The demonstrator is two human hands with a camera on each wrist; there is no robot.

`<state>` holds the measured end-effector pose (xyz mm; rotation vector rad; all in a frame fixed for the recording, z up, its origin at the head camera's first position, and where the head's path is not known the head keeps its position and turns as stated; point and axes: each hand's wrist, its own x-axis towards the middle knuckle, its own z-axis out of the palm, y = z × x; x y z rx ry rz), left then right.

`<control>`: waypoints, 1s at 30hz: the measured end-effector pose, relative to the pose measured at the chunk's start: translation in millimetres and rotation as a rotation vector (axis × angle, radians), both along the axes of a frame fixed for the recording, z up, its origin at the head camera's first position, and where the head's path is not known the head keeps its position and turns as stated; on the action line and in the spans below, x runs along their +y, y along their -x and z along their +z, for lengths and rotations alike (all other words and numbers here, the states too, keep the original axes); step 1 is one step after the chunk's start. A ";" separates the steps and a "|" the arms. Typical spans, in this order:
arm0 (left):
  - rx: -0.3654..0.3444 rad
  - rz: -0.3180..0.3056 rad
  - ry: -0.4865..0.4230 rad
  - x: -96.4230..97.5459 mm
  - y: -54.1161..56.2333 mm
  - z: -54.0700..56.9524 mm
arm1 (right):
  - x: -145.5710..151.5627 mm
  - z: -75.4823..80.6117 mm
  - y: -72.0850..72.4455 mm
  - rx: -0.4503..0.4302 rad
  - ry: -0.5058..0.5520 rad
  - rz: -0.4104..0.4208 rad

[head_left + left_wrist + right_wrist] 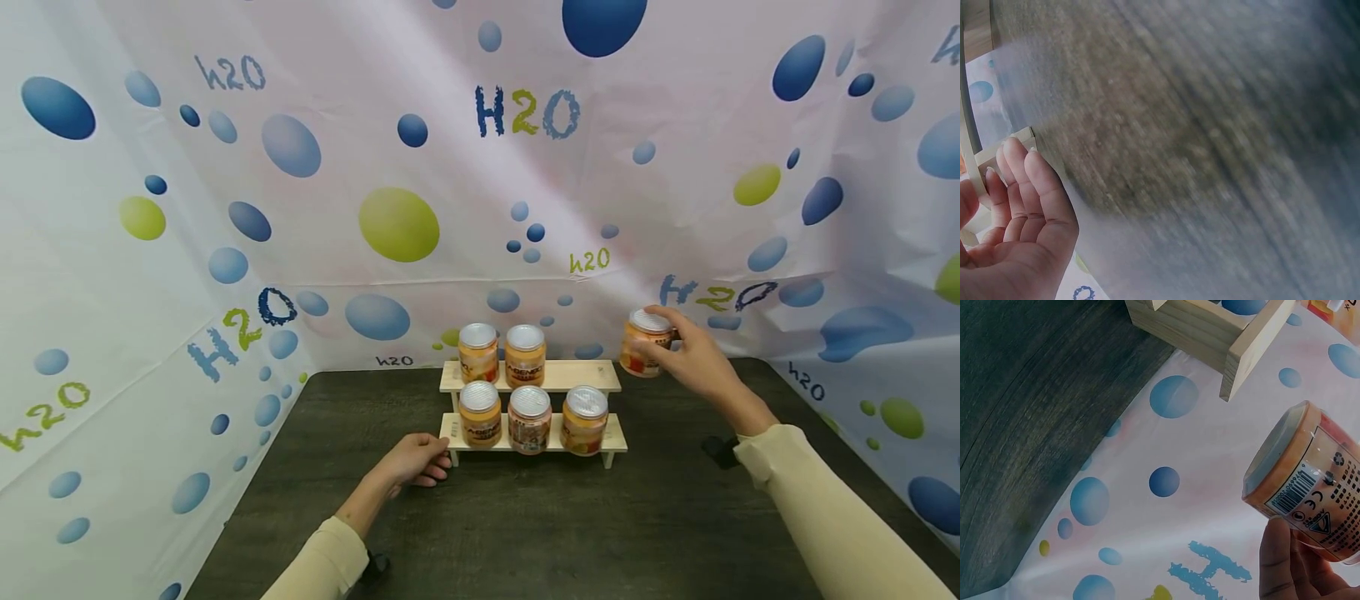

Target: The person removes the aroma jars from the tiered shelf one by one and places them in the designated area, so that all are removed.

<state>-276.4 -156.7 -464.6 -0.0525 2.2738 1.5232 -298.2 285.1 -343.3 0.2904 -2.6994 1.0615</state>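
My right hand (697, 357) grips an orange-labelled jar with a silver lid (651, 323) in the air, right of the upper shelf. In the right wrist view the barcode side of this jar (1313, 487) shows, with fingers along it. My left hand (415, 461) pinches the left end of the lower step of a pale two-step wooden rack (577, 375). In the left wrist view its fingers (1041, 187) lie by the rack's end. Two similar jars (525, 357) stand on the left of the upper step. Three more (529, 421) line the lower step, the middle one turned label-back forward.
A dark wood-grain table (525, 533) carries the rack near its back edge. Behind and at both sides hangs a white sheet (465, 167) printed with blue and green drops. Bare board shows on the right of the upper step.
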 end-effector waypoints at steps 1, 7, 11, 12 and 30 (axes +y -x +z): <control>0.001 -0.001 0.000 -0.1 0.0 0.1 | 0.2 0.0 -0.3 -0.001 -0.001 -0.001; 0.015 -0.014 0.002 -1.2 -0.2 -0.7 | 2.1 0.0 -2.4 0.013 -0.005 0.006; 0.023 -0.019 0.002 -2.1 -0.3 -1.4 | 4.1 -1.0 -3.2 0.029 -0.006 0.011; 0.024 -0.020 0.001 -2.2 -0.2 -1.6 | 4.6 -1.5 -3.3 0.032 -0.011 0.009; 0.019 -0.024 -0.005 -2.6 2.0 -3.7 | 13.3 -21.9 -3.0 0.026 -0.060 -0.032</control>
